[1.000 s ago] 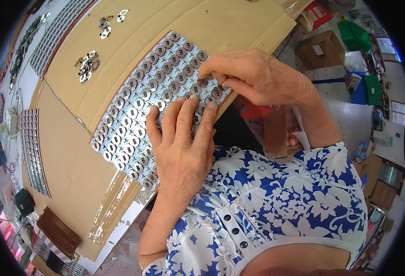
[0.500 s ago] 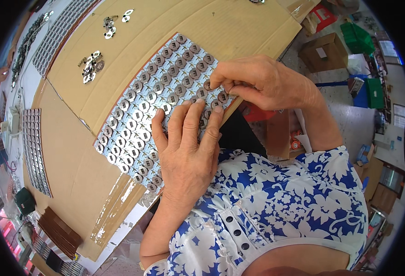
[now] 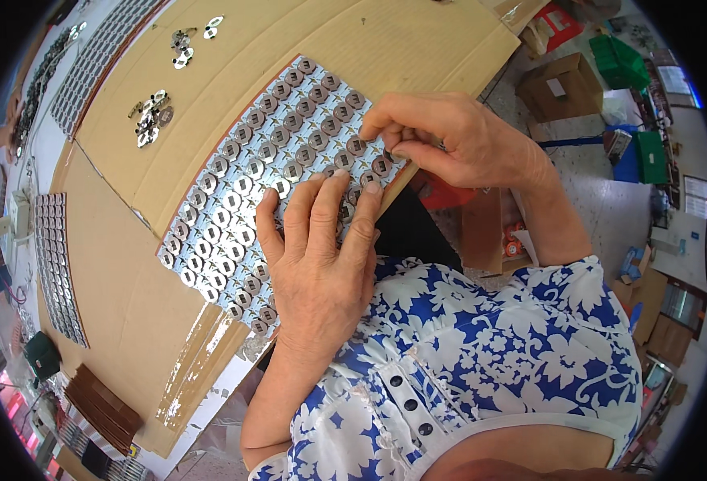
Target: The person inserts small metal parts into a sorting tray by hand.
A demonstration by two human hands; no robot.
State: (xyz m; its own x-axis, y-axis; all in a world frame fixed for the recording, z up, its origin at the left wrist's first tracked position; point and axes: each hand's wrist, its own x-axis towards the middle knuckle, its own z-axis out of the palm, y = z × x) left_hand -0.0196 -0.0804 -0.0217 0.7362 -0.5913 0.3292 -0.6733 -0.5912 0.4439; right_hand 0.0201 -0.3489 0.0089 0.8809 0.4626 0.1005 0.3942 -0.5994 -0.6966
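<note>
A flat board (image 3: 233,172) lies aslant on the cardboard-topped table, covered in rows of round silver discs, each with a dark mark, over a pale blue patterned ground. My left hand (image 3: 319,248) rests palm down on the board's near side, fingers spread over the discs and nothing gripped. At the board's right end, my right hand (image 3: 449,140) has its thumb and forefinger bent together close above the last discs. Whatever sits between those fingertips is too small or hidden to make out. Discs under my left palm are hidden.
Loose silver pieces (image 3: 153,119) lie in small heaps beyond the board. Another disc-covered board (image 3: 60,268) lies at the left, and a larger one (image 3: 109,60) at the far left. Brown cardboard strips (image 3: 103,410) stand at the near left. A cardboard box (image 3: 560,86) sits on the floor at right.
My right thumb and forefinger have shifted slightly over the board's right end. The left hand keeps its place on the board. The whole view has shifted a little.
</note>
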